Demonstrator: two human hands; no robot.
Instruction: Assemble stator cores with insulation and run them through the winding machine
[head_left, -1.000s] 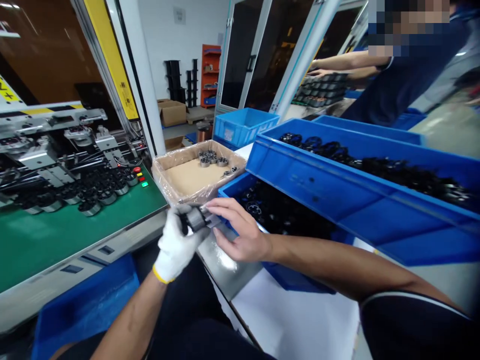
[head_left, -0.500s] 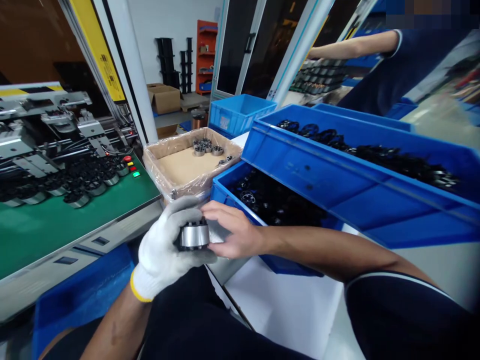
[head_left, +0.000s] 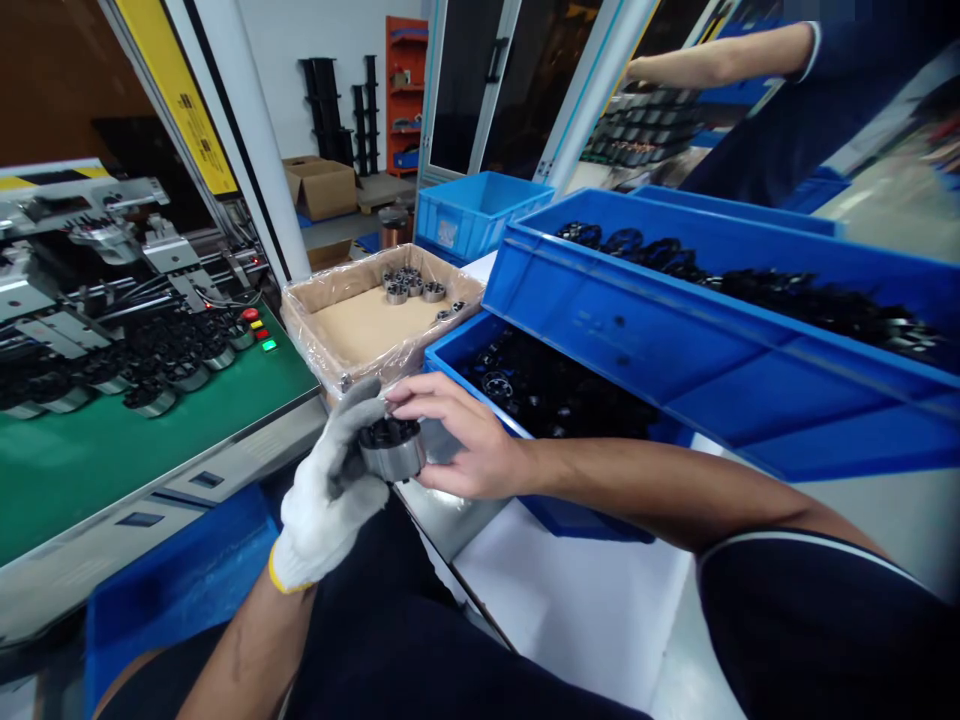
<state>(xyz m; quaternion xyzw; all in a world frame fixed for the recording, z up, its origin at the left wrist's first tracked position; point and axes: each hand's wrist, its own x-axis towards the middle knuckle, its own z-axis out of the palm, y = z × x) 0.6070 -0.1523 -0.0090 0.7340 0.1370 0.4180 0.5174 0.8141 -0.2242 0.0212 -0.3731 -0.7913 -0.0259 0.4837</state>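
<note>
Between my two hands is a stator core (head_left: 394, 458), a silver metal ring with black plastic parts on its upper side, tilted so that this side partly shows. My left hand (head_left: 330, 485), in a white knitted glove with a yellow cuff, grips it from the left. My bare right hand (head_left: 472, 445) has its fingers at the top and its thumb at the right side of the ring. Just beyond my hands stands a plastic-lined box (head_left: 345, 375) holding several similar metal rings (head_left: 405, 283).
Similar cores (head_left: 150, 395) stand on the green bench (head_left: 60, 470) beside a machine at left. Blue bins (head_left: 675, 350) of black plastic parts fill the right. A lighter blue crate (head_left: 480, 210) stands behind. A co-worker's arm (head_left: 720, 65) reaches across at upper right.
The stator core has tipped so more of its black upper side shows. My left fingers have loosened and straightened around it. My right hand has shifted slightly up and left.
</note>
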